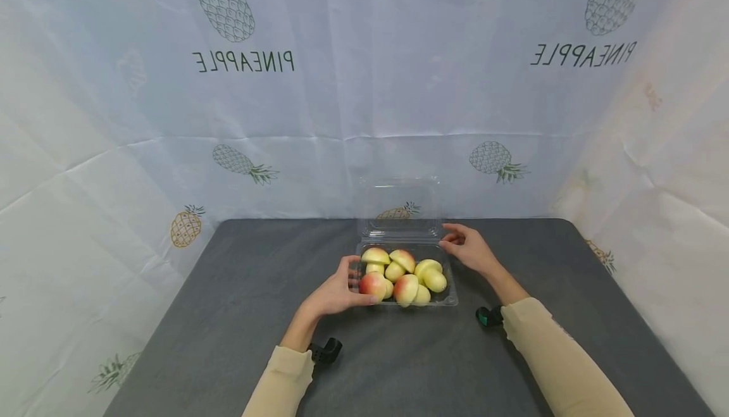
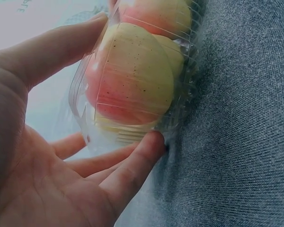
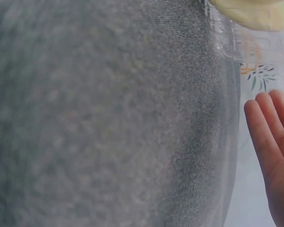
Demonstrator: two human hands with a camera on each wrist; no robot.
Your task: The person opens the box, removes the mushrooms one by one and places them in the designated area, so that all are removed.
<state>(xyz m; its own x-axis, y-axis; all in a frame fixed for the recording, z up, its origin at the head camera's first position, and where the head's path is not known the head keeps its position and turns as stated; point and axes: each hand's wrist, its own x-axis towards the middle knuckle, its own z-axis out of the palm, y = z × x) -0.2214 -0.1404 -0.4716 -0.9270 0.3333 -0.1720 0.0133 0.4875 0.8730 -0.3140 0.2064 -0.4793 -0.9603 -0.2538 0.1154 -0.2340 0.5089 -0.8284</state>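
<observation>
A clear plastic clamshell container (image 1: 450, 290) sits on the table, its transparent lid (image 1: 398, 199) raised at the back. Inside lie several mushroom-shaped pieces (image 1: 406, 289), pale yellow with some red on the caps. At the container's left end, my left hand (image 1: 337, 292) grips it with the thumb along the front edge and fingers around the side. One red-and-yellow cap (image 2: 132, 71) shows through the plastic wall in the left wrist view. My right hand (image 1: 468, 249) is at the back right corner by the lid's hinge, several fingers (image 3: 265, 132) extended in the right wrist view.
The dark grey table (image 1: 239, 322) reaches back to a white curtain (image 1: 398, 100) printed with pineapples, which also hangs on both sides. Black wrist devices (image 1: 326, 350) are worn at both sleeve cuffs.
</observation>
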